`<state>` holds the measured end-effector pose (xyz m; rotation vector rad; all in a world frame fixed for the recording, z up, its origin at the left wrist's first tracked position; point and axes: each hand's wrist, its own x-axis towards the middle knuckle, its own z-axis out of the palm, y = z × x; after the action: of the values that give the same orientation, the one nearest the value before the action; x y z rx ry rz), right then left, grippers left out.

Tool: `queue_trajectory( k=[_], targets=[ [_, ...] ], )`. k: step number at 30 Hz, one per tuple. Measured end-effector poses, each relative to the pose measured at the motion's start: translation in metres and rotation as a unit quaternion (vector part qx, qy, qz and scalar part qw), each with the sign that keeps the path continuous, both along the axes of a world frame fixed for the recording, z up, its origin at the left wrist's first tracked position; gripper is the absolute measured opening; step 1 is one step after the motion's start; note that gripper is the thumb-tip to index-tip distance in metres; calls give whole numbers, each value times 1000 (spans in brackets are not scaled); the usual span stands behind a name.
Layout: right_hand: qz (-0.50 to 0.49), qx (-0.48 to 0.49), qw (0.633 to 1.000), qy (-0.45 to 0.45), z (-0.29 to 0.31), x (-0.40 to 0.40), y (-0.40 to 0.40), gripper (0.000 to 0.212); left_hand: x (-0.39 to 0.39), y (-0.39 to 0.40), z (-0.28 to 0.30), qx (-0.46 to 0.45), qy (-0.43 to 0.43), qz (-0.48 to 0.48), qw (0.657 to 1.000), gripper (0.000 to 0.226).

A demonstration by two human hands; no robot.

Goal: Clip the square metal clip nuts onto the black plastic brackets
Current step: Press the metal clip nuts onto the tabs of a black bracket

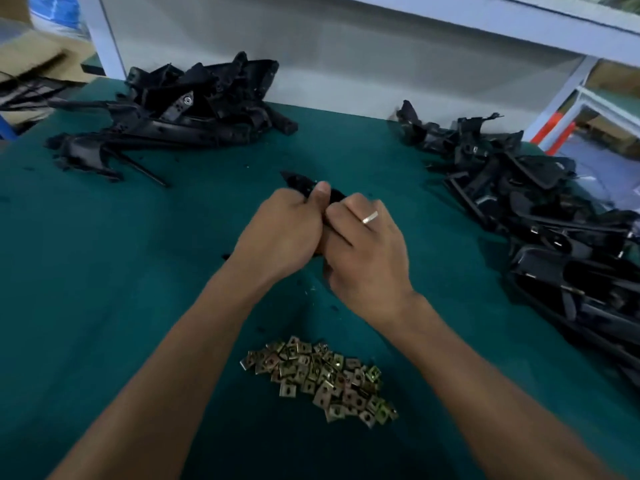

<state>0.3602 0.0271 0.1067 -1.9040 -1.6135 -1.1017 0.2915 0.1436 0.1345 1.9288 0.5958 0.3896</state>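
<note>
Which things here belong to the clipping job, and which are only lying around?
Job: bracket gripped by left hand and right hand; clip nuts; bracket piles, left and right.

Lying about: cardboard box; white frame.

- The table [145, 306] bears everything.
- The clip nut pile [320, 379] lies at its near middle.
- Just beyond that pile, the left hand [280, 233] and right hand [367, 251] meet around one bracket [299, 181].
- Far left of the nuts: a bracket heap [180, 109].
- Right of them: another bracket heap [540, 216].
</note>
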Motion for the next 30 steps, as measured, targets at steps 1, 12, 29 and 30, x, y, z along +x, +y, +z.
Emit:
queue_trajectory(
  k=[1, 12, 29, 30],
  targets=[
    [26, -14, 998, 59, -4, -2, -3, 19, 0, 2, -4, 55, 12, 27, 998, 61],
    [27, -77, 808, 583, -31, -43, -144, 14, -6, 2, -57, 433, 31, 77, 898, 63],
    [69, 4, 695, 716, -33, -24, -127, 16, 6, 14, -67, 439, 3, 100, 893, 61],
    [81, 43, 677, 730, -35, -18, -120, 23, 5, 15, -68, 444, 10, 98, 891, 61]
  ],
)
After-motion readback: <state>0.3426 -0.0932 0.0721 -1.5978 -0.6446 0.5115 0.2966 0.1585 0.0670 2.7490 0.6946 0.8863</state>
